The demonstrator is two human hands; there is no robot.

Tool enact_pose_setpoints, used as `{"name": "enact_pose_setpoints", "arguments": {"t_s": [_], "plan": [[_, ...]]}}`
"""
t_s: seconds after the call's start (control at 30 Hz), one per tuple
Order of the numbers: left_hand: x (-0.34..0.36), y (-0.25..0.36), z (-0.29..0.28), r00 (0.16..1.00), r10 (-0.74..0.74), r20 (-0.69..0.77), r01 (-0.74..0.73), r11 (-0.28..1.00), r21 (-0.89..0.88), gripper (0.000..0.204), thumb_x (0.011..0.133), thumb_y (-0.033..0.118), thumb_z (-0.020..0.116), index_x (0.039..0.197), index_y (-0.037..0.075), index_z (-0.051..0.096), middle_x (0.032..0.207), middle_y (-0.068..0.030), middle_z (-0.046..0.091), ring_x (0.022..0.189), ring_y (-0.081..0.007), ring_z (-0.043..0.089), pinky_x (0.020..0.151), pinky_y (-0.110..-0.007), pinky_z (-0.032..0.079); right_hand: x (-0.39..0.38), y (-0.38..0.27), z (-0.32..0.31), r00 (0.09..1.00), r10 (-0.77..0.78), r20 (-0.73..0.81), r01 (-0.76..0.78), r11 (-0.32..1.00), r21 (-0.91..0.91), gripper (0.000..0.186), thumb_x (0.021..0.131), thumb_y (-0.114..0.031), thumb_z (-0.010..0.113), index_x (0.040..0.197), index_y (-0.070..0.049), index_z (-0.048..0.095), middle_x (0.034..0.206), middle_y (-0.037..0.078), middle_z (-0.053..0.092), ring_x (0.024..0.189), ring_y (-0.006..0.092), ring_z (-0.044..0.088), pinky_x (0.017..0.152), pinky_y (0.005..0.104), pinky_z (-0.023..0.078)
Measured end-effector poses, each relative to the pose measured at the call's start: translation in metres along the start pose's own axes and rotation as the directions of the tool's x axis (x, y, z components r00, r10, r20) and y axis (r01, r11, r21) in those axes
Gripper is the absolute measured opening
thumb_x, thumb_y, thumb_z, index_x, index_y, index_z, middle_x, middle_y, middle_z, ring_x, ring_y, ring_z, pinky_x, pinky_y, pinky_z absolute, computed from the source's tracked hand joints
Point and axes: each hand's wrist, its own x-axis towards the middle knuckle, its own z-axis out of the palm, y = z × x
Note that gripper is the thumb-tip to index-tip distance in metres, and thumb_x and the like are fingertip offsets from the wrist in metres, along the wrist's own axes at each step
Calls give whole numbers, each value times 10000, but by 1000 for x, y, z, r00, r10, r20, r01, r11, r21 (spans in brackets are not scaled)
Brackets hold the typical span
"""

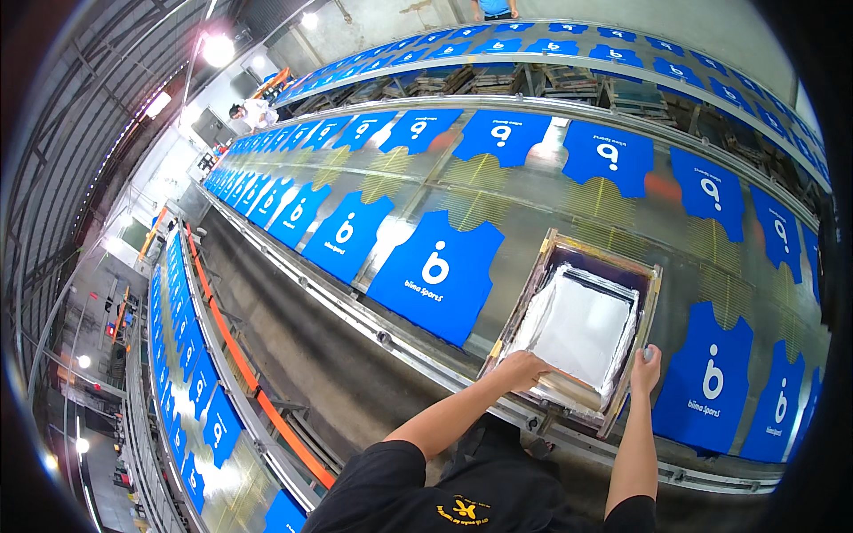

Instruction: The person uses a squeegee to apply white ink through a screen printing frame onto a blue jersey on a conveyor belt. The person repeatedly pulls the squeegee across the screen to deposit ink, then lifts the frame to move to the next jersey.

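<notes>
A wooden-framed printing screen point(650, 306) lies on the long table in front of me, with white ink spread over its mesh. My left hand point(524, 369) is inside its near left part, fingers closed on what looks like a squeegee point(573, 380), a thin bar across the near end of the ink. On the right side, my right hand point(647, 366) grips the frame's near right edge, thumb up. A blue sleeveless shirt panel point(471, 266) with a white print lies flat left of the screen. Another blue panel point(671, 404) is right of it. The screen hides whatever is beneath.
Rows of printed blue panels point(607, 158) line both sides of the table, whose metal rail point(342, 314) runs along my side. Parallel tables with similar panels point(216, 430) stand at left and behind. One person point(255, 113) is at the far left, another point(495, 11) at the back.
</notes>
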Motion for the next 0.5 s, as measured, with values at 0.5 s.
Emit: {"name": "enact_pose_setpoints", "arguments": {"t_s": [0.5], "plan": [[-12,-17,18,937,243,-251,-235,970,61,394,781,109,670,1153,174,782,1115,-125,780,1041,-369,731,915,-490,578,-2,-15,-4,999,40,19,-36,986,-164,535,958,-361,688,1406,-77,619,1430,196,650,1315,411,615,1100,483,487]]}}
